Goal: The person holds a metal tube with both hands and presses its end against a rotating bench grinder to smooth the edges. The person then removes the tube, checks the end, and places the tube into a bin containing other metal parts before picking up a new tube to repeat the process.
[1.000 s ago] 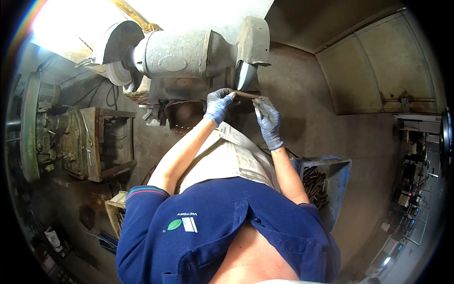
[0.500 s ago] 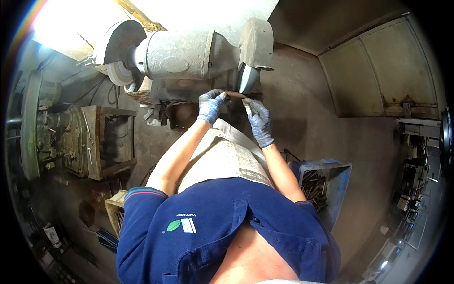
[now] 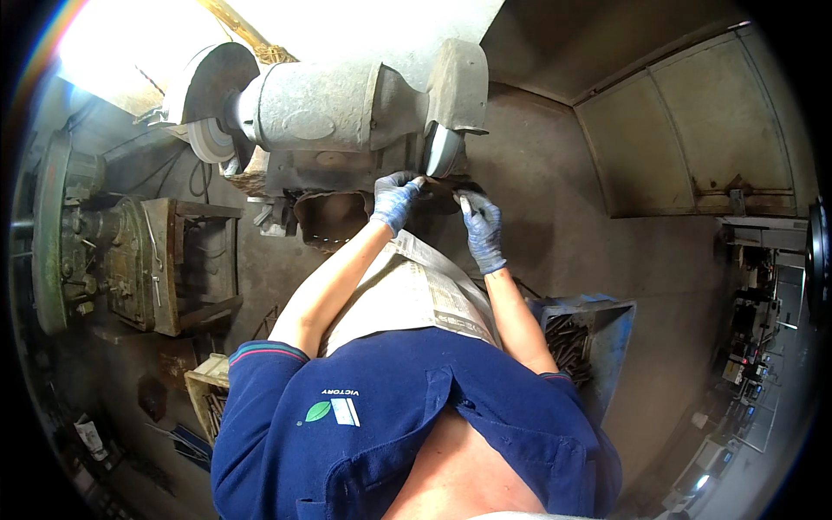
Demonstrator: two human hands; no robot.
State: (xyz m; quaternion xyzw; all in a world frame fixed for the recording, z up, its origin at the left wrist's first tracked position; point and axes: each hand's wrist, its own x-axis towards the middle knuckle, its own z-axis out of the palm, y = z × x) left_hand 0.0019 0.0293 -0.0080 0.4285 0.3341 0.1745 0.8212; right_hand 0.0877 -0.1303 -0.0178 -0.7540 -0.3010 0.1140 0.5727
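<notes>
A bench grinder [image 3: 321, 106] with two wheels stands in front of me. Its right wheel [image 3: 444, 152] shows below the grey guard. Just below that wheel, a short brown metal rod [image 3: 444, 182] spans the gap between my hands; it is dark and hard to make out. My left hand [image 3: 397, 201], in a blue-grey glove, pinches the rod's left end, close to the wheel. On the other side my right hand [image 3: 481, 227], gloved alike, has its fingers closed at the rod's right end. Whether the rod touches the wheel cannot be told.
A blue bin [image 3: 611, 347] by my right arm holds several brown rods [image 3: 568, 347]. Left of me stand a yellowish crate [image 3: 204, 381] and a green machine [image 3: 130, 260] with a rusty frame. The left wheel [image 3: 208, 140] is exposed. A metal cabinet [image 3: 685, 130] is at far right.
Both hands have shifted slightly to the right and down, and the rod now sits under the right wheel, tilted down toward its right end. The view has moved a little.
</notes>
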